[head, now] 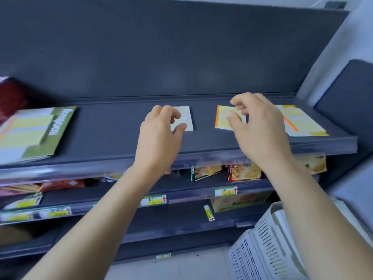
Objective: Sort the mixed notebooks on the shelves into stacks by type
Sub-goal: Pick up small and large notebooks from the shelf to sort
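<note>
On the top dark shelf lie several notebooks. A small white notebook sits at the middle, with my left hand over its left side, fingers curled and apart. A small yellow notebook with an orange edge lies to its right, partly under my right hand, whose fingers hover spread above it. A large green and yellow notebook rests at the left end. A large yellow notebook lies at the right end.
A dark red pack stands at the far left of the top shelf. Lower shelves hold snack boxes and price tags. White slotted baskets are stacked on the floor at the lower right.
</note>
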Demonstrator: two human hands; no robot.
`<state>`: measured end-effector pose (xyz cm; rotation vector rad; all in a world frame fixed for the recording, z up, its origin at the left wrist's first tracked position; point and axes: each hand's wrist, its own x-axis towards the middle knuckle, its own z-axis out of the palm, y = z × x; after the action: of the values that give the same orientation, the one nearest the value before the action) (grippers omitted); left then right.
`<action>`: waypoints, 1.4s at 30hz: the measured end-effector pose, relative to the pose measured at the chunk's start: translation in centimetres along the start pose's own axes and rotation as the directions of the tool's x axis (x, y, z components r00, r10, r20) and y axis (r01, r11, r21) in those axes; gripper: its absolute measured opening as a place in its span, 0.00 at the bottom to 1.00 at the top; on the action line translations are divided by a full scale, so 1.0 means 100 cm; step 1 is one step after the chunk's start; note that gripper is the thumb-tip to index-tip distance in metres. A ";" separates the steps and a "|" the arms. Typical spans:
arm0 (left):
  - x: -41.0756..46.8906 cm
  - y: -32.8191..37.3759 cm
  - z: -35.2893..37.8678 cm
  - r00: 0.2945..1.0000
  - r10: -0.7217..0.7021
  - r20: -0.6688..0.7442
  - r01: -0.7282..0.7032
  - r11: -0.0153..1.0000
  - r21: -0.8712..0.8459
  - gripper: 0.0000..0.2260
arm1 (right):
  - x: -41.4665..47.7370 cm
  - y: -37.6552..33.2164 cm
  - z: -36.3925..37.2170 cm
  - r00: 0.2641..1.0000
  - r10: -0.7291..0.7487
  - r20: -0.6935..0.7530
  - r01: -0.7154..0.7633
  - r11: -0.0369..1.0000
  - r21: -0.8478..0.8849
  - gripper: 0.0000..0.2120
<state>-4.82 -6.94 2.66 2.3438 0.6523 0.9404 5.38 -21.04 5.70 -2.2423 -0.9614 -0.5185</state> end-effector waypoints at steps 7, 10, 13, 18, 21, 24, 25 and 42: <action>0.024 -0.072 -0.041 0.977 -0.151 -0.153 0.171 0.977 0.130 0.06 | 0.049 -0.048 0.076 0.980 -0.166 0.107 0.154 0.982 0.113 0.11; 0.036 -0.090 -0.053 0.960 -0.175 -0.218 0.218 0.957 0.193 0.06 | 0.068 -0.062 0.101 0.963 -0.233 0.136 0.210 0.963 0.166 0.12; 0.049 -0.103 -0.064 0.949 -0.169 -0.265 0.236 0.940 0.245 0.07 | 0.083 -0.076 0.121 0.938 -0.310 0.157 0.277 0.940 0.201 0.12; 0.054 -0.133 -0.082 0.924 -0.205 -0.321 0.308 0.899 0.312 0.08 | 0.095 -0.108 0.155 0.887 -0.413 0.206 0.359 0.899 0.251 0.11; 0.053 -0.159 -0.096 0.897 -0.280 -0.342 0.392 0.863 0.320 0.09 | 0.096 -0.130 0.175 0.861 -0.451 0.237 0.391 0.883 0.260 0.11; 0.056 -0.195 -0.113 0.858 -0.379 -0.347 0.493 0.797 0.350 0.12 | 0.096 -0.153 0.192 0.848 -0.467 0.250 0.405 0.876 0.261 0.12; 0.057 -0.209 -0.121 0.841 -0.418 -0.343 0.529 0.768 0.361 0.13 | 0.095 -0.161 0.197 0.849 -0.463 0.253 0.402 0.878 0.259 0.12; 0.088 -0.359 -0.203 0.721 -0.691 0.041 0.583 0.638 0.503 0.27 | 0.071 -0.294 0.295 0.863 -0.186 0.470 0.165 0.983 0.086 0.13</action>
<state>-22.45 30.99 -2.98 2.2396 1.6214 0.1740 -8.93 18.40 0.20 -2.3011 -1.4195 -0.0056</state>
